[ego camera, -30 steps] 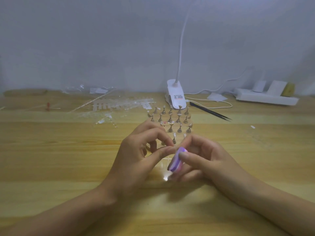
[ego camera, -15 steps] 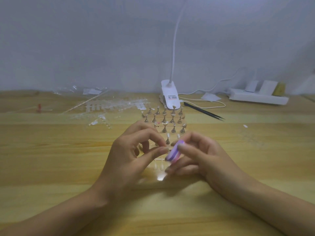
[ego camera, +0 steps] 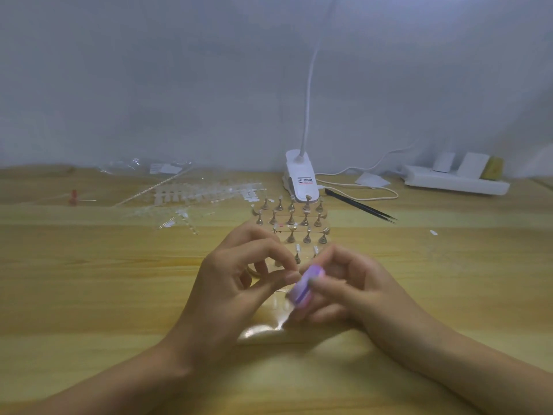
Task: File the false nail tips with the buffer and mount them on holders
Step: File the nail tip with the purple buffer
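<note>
Buffer (ego camera: 303,284), purple, sits gripped in the right hand (ego camera: 344,289) at the middle of the wooden table (ego camera: 89,280). The left hand (ego camera: 236,283) pinches thumb and forefinger together right against it; whether they hold anything I cannot tell. Holders (ego camera: 291,217) stand in rows at 12 o'clock, with a white clip lamp (ego camera: 299,178) behind them. Black tweezers (ego camera: 359,208) lie at 1 o'clock, a power strip (ego camera: 454,181) at 2, clear nail strips (ego camera: 206,191) at 11. A plain pale wall (ego camera: 179,85) rises behind.

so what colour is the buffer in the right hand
The buffer is light purple with a darker band along its side; seen in the head view.
</note>
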